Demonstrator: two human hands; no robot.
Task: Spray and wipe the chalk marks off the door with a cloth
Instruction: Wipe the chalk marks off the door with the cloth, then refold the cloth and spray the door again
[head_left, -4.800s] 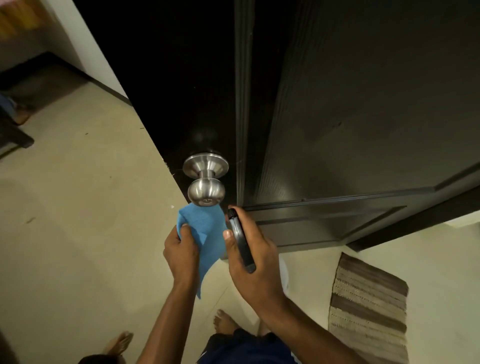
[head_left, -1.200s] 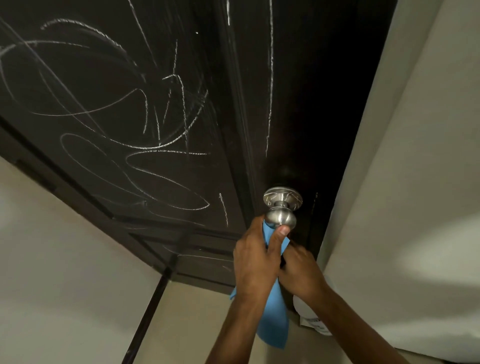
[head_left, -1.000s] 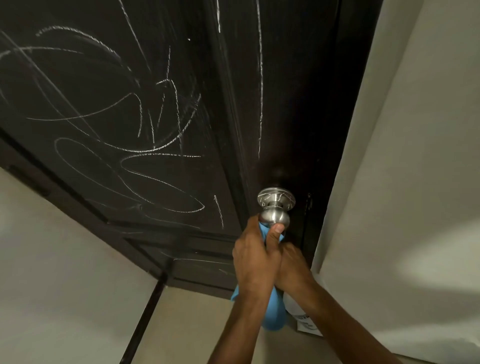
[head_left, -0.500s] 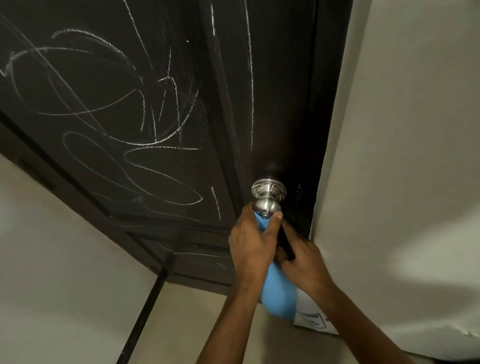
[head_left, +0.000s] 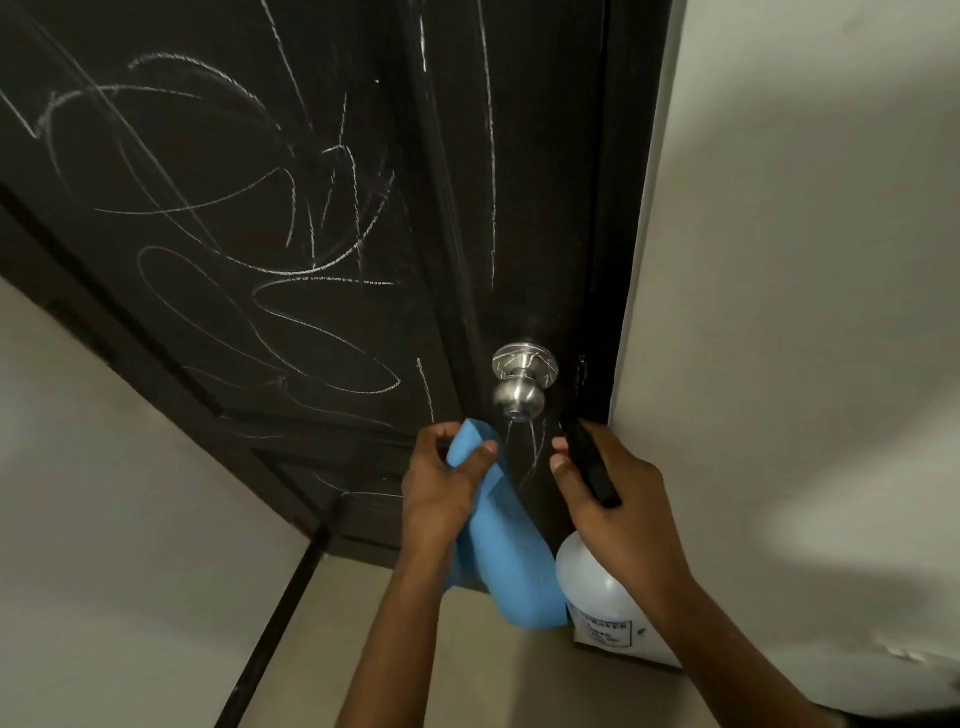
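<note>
- Both hands have come off the knob (head_left: 519, 397) since half a second ago and are now sitting just below it.
- The dark door (head_left: 218, 171) is still carrying white chalk marks (head_left: 291, 270).
- The right hand (head_left: 618, 512) is curling round the spray bottle (head_left: 597, 587).
- The left hand (head_left: 439, 491) is pinching the blue cloth (head_left: 511, 551), which is hanging down beside the bottle.

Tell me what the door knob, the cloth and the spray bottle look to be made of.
Door knob: brushed metal, likely steel; silvery with soft highlights.
Cloth: blue soft fabric, perhaps microfibre; it drapes and folds.
Spray bottle: translucent white plastic body, black plastic head.
</note>
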